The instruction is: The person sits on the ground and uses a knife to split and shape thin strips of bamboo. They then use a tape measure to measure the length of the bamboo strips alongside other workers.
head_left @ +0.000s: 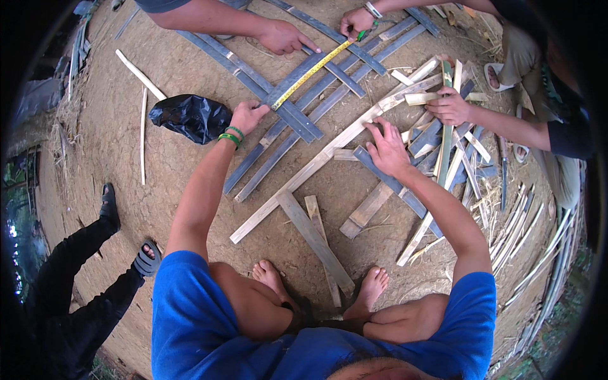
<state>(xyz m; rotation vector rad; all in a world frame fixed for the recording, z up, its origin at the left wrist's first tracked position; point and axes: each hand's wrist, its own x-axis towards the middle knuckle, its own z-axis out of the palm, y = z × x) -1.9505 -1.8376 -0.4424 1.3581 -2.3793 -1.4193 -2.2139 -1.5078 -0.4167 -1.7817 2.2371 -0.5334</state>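
Observation:
My left hand (248, 117), with green bands at the wrist, pinches the near end of a yellow tape measure (310, 71). The tape stretches away over a grid of crossed dark bamboo slats (297, 120). At its far end another person's hand (358, 24) holds it, and a second person's hand (285, 38) points a finger at the slats beside the tape. My right hand (387, 149) is open, fingers spread, with its fingertips at a long pale bamboo strip (329, 152) lying diagonally on the ground. A dark slat (386, 171) lies just under that hand's near side.
A black plastic bag (191, 118) lies left of my left hand. Loose bamboo pieces (437, 142) heap up on the right, where a co-worker's hand (449, 107) grips a green strip. More slats (316, 240) lie before my bare feet. Someone's sandalled foot (147, 256) is at left.

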